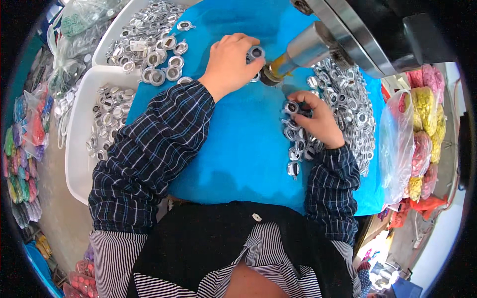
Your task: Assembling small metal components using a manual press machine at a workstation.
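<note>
Over the far middle of the blue table covering (238, 144), my left hand (229, 62) grips a small round clear-and-silver piece (256, 52) with a dark centre between thumb and fingers. The hand is just left of the dark tip (271, 75) of a metal press. Another round piece shows partly beneath its thumb. To the right, my right hand (322, 120) pinches a similar round piece (291, 107) between thumb and forefinger. That hand rests at the left edge of a large heap of silver pieces (350, 99); its lower fingers are partly hidden.
The heavy press body (357, 35) hangs at the upper right. White bins (74, 144) with silver pieces stand on the left, and several pieces (174, 73) lie on the blue covering beside them. Bags of coloured pieces (425, 116) sit at the far right.
</note>
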The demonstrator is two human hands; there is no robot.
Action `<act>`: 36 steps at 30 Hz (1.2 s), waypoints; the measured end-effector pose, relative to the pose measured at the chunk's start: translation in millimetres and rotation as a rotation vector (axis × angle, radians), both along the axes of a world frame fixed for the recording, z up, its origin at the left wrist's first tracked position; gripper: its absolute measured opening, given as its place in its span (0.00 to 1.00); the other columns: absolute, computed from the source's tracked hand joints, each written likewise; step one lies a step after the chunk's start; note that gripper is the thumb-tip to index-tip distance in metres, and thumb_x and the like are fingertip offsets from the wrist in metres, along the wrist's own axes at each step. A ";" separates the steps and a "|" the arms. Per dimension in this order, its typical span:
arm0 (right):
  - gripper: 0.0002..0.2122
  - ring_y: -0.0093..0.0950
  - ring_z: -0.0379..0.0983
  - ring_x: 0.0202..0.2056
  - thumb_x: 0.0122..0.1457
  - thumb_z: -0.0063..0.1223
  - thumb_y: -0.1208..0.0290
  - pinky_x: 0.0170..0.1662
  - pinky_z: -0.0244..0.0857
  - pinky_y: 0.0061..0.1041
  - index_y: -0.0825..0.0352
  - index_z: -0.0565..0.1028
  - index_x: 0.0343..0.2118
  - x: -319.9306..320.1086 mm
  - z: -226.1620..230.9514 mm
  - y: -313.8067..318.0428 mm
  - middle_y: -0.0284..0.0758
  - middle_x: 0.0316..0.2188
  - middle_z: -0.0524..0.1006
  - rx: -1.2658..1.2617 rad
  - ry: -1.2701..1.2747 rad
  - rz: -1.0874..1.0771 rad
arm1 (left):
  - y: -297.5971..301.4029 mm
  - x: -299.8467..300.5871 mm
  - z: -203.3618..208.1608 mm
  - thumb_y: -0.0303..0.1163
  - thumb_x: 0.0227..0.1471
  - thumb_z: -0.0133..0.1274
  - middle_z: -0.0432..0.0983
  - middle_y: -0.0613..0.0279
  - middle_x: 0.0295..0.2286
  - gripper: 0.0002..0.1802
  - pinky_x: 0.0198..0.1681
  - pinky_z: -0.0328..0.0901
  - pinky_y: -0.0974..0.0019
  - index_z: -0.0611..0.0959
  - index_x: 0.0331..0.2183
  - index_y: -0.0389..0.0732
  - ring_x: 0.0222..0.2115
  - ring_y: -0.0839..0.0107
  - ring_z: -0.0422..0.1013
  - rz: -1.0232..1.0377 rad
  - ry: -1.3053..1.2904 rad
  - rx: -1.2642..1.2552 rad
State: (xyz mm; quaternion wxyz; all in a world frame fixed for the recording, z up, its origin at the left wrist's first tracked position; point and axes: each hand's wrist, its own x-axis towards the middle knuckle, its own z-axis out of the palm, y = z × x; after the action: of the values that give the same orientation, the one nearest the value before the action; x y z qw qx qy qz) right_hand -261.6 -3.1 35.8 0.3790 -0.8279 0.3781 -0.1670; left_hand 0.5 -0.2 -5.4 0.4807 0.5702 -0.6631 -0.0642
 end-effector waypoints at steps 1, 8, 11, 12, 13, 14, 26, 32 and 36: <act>0.16 0.19 0.68 0.39 0.49 0.57 0.82 0.43 0.63 0.18 0.68 0.69 0.42 0.8 -3.1 1.3 0.33 0.43 0.71 0.144 -0.057 -0.022 | -0.1 -0.1 0.8 0.41 0.45 0.56 0.74 0.56 0.40 0.17 0.50 0.58 0.54 0.82 0.36 0.41 0.45 0.56 0.66 -0.020 -0.011 -0.014; 0.18 0.21 0.68 0.39 0.49 0.57 0.84 0.43 0.65 0.20 0.68 0.66 0.43 29.1 -21.1 -11.5 0.33 0.39 0.72 0.140 -0.401 -0.331 | 3.5 -11.3 5.4 0.40 0.45 0.57 0.73 0.55 0.40 0.18 0.48 0.61 0.54 0.80 0.37 0.40 0.44 0.54 0.67 -0.194 -0.139 -0.073; 0.19 0.21 0.69 0.39 0.49 0.57 0.84 0.43 0.66 0.21 0.69 0.65 0.43 43.0 -23.6 -17.4 0.33 0.38 0.72 0.148 -0.596 -0.342 | 3.0 -13.1 3.6 0.40 0.45 0.57 0.74 0.56 0.39 0.18 0.48 0.61 0.54 0.81 0.37 0.40 0.43 0.55 0.67 -0.176 -0.147 -0.062; 0.19 0.22 0.69 0.40 0.49 0.58 0.84 0.43 0.66 0.21 0.69 0.64 0.44 48.1 -23.8 -19.8 0.34 0.38 0.72 0.141 -0.612 -0.321 | 2.1 -11.1 3.1 0.40 0.44 0.57 0.74 0.58 0.38 0.18 0.48 0.59 0.53 0.81 0.37 0.41 0.43 0.56 0.67 -0.140 -0.093 -0.033; 0.20 0.22 0.70 0.40 0.49 0.58 0.84 0.43 0.66 0.21 0.69 0.64 0.44 53.2 -24.2 -21.8 0.34 0.38 0.73 0.134 -0.629 -0.299 | 1.3 -8.1 2.6 0.41 0.44 0.57 0.74 0.59 0.37 0.18 0.49 0.57 0.52 0.81 0.36 0.41 0.44 0.57 0.67 -0.096 -0.036 -0.015; 0.20 0.22 0.70 0.40 0.49 0.58 0.84 0.43 0.66 0.21 0.69 0.64 0.44 58.3 -25.1 -22.8 0.34 0.38 0.73 0.137 -0.628 -0.297 | 1.2 -5.4 2.1 0.41 0.44 0.57 0.74 0.59 0.37 0.18 0.49 0.57 0.52 0.81 0.36 0.41 0.44 0.57 0.67 -0.098 -0.040 -0.001; 0.20 0.21 0.71 0.33 0.50 0.60 0.74 0.35 0.66 0.23 0.74 0.67 0.45 27.2 19.8 7.8 0.37 0.34 0.75 -0.318 0.308 -0.314 | 1.6 1.4 -1.1 0.40 0.44 0.56 0.74 0.59 0.40 0.17 0.49 0.58 0.52 0.82 0.36 0.42 0.45 0.57 0.66 0.051 -0.002 -0.021; 0.25 0.22 0.69 0.31 0.49 0.62 0.74 0.33 0.66 0.23 0.74 0.64 0.48 22.0 16.2 7.5 0.36 0.33 0.73 -0.245 0.298 -0.234 | 1.2 -2.1 1.2 0.39 0.43 0.56 0.73 0.59 0.40 0.16 0.49 0.58 0.53 0.82 0.35 0.42 0.45 0.57 0.66 -0.118 -0.013 -0.078; 0.30 0.24 0.69 0.36 0.46 0.63 0.78 0.37 0.66 0.23 0.73 0.60 0.51 35.5 0.2 -10.2 0.36 0.37 0.70 -0.061 -0.190 -0.420 | 3.3 -11.4 3.5 0.39 0.43 0.56 0.73 0.59 0.40 0.15 0.48 0.59 0.54 0.82 0.34 0.42 0.44 0.57 0.66 -0.164 -0.141 -0.114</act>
State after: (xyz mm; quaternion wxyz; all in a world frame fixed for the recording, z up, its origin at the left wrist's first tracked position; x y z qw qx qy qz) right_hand -226.0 -13.3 36.0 0.3447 -0.7225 0.4996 -0.3308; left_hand -10.9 3.1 -1.9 0.4577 0.4890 -0.7421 -0.0254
